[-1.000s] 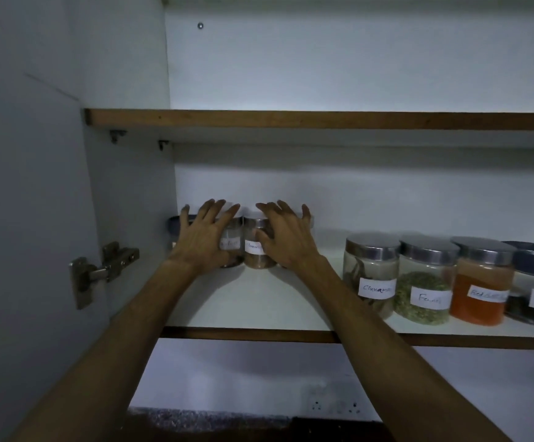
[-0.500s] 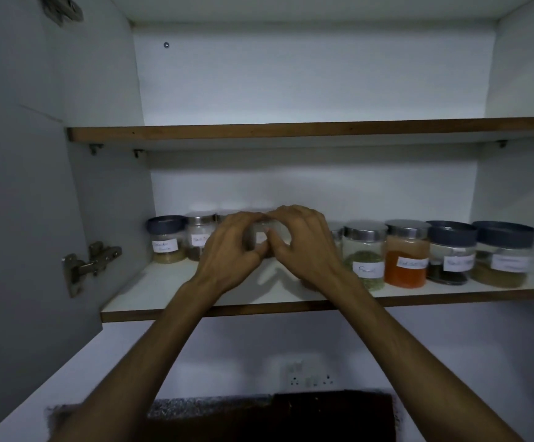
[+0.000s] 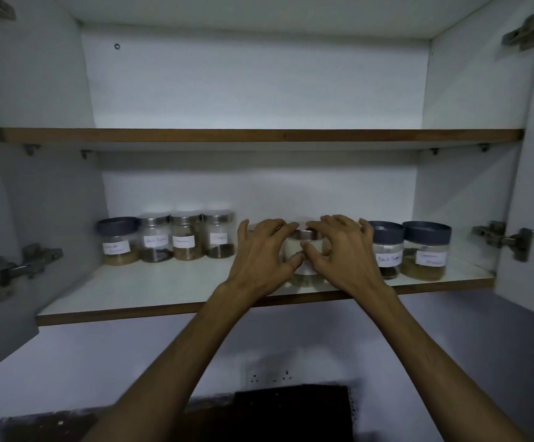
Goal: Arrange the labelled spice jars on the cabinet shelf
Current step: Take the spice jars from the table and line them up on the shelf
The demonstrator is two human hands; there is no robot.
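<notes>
Steel-lidded, a clear jar (image 3: 304,250) on the lower cabinet shelf (image 3: 150,291) is clasped between the left hand (image 3: 264,256) and right hand (image 3: 343,255), fingers curled around its sides. Four labelled jars (image 3: 166,237) are lined up left of it, two blue-lidded jars (image 3: 412,250) right.

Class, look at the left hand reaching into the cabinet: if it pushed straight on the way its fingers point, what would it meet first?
The left hand already has fingers against the steel-lidded jar; pushing on, it would press that jar toward the back wall. Depth behind is unclear.
</notes>
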